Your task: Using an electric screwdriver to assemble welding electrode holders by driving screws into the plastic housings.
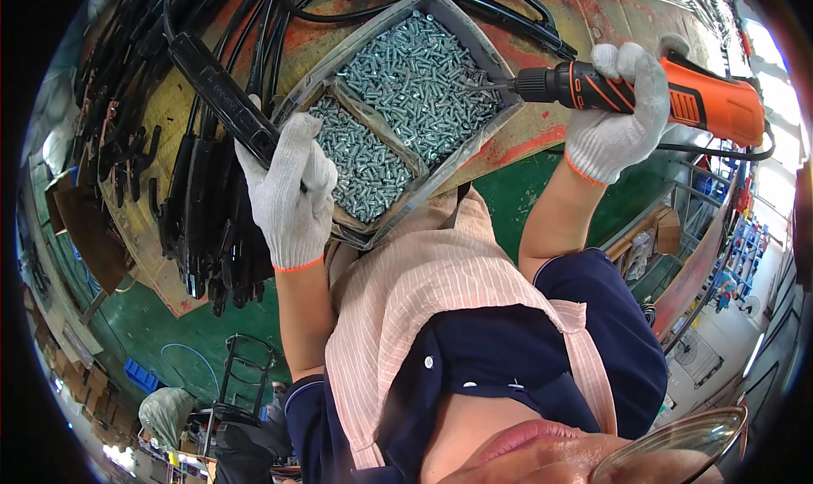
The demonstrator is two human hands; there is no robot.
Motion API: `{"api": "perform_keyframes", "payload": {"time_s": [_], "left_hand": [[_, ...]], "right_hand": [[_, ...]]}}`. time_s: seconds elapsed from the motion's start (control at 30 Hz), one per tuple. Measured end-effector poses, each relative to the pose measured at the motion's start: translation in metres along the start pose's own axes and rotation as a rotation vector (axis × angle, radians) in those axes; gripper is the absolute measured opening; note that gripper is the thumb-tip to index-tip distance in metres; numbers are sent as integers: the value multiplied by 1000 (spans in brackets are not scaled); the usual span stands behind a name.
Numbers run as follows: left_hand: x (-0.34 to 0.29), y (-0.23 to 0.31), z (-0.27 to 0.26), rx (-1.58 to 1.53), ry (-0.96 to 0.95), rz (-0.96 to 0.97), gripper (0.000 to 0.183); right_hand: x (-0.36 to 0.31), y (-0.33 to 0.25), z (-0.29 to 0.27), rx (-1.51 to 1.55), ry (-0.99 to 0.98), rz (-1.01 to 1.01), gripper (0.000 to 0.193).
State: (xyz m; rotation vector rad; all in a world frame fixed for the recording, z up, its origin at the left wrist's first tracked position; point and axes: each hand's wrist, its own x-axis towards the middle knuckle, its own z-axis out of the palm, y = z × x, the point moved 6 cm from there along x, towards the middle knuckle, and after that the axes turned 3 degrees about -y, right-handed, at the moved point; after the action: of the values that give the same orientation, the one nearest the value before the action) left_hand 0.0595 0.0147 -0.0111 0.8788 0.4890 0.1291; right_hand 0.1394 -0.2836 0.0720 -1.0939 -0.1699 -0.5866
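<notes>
Recorded bright orange on the power screwdriver [716,105] at right, its front section black with slanting orange lines. Logged plain black on the long handle [222,94] at left. Found off-white on left glove [292,200] and right glove [614,137], both edged in orange. Observed silvery blue-grey on the screws [415,69] and dull grey on the tray [476,44]. Noted worn yellow with red patches on the desk [140,234]; green on the floor [525,188]; pale pink with fine light stripes on the apron [440,268]; navy on the shirt [605,310].

Left hand [292,183] curled in a grip, left; right hand [625,116] likewise, right. Both forearms [555,211] extend farward.
</notes>
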Motion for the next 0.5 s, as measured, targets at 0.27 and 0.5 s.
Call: {"api": "perform_keyframes", "payload": {"time_s": [0.27,0.5], "left_hand": [[-2,1,2,-16,13,21,62],[-1,1,2,-15,-6,3,61]], "right_hand": [[5,12,-3,42,44,-80,26],[4,8,1,33,44,20,24]]}}
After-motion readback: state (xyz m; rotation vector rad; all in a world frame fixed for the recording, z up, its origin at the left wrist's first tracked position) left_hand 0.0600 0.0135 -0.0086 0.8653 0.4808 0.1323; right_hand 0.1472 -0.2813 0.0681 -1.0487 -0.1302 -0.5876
